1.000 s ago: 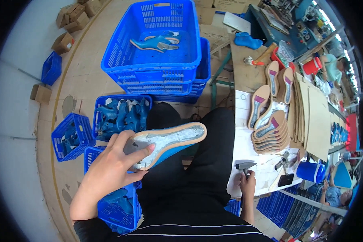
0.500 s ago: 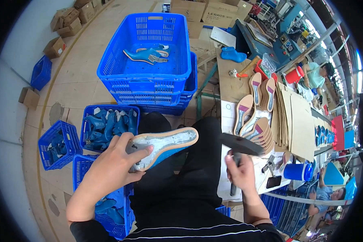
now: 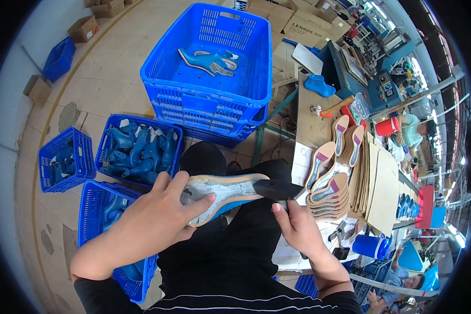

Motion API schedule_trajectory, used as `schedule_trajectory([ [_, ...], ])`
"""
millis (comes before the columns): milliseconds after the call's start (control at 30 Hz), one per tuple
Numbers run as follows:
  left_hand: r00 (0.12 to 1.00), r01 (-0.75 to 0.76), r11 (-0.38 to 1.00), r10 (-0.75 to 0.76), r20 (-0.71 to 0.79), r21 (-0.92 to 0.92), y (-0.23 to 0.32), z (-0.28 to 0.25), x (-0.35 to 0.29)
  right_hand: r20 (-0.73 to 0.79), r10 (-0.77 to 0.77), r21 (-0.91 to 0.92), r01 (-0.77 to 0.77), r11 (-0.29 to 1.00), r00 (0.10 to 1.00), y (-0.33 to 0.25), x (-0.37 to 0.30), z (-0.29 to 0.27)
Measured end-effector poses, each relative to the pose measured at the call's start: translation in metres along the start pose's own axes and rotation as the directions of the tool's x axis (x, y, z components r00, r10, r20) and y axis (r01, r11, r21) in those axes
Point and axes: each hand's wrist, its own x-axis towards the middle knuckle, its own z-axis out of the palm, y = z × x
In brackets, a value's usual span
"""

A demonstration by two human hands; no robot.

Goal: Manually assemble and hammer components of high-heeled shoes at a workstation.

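Note:
Sole side up over my lap lies a blue shoe last, with a tan rim round a grey-white, worn-looking underside. My left hand is closed round its wider end, the thumb pressed on the underside. A hammer is gripped in my right hand; the dark head is at the narrower end of the last and overlaps it. Whether the head touches the surface I cannot tell. Most of the hammer's handle is hidden by my fingers.
Ahead, a large blue crate holds a few blue lasts. Smaller crates of blue lasts stand to my left. On the bench at right are stacked insoles, cardboard sheets and a blue jug. Other people work farther right.
My right hand has brought the hammer left, from beside the bench to the narrow end of the last. The last has shifted slightly right, and the whole view has turned a little.

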Motion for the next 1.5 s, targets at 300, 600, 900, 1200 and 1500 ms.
schedule_trajectory([
  [300, 1.0, -0.006, 1.0, 0.005, 0.019, 0.024, -0.002, 0.003, 0.002, -0.807, 0.183, 0.551, 0.606, 0.574, 0.561, -0.037, -0.012, -0.068],
  [600, 0.996, 0.078, 0.996, -0.08, 0.032, 0.051, 0.0, 0.0, 0.005, 0.0, -0.077, -0.184, 0.076, 0.98, 0.997, 0.015, -0.01, -0.006],
  [900, 0.996, 0.04, 0.999, -0.039, -0.077, 0.003, 0.001, 0.006, 0.005, -0.438, -0.004, 0.271, 0.137, 0.953, 0.899, 0.064, 0.021, 0.021],
  [1200, 0.791, 0.128, 0.987, -0.042, -0.61, 0.098, -0.008, 0.091, -0.024, 0.02, 0.071, 0.957, -0.039, 0.288, 0.997, 0.094, 0.052, 0.093],
  [1500, 0.668, 0.216, 0.974, -0.199, -0.717, -0.068, -0.006, 0.039, -0.007, -0.4, -0.096, 0.75, 0.386, 0.537, 0.911, 0.07, 0.053, 0.052],
])
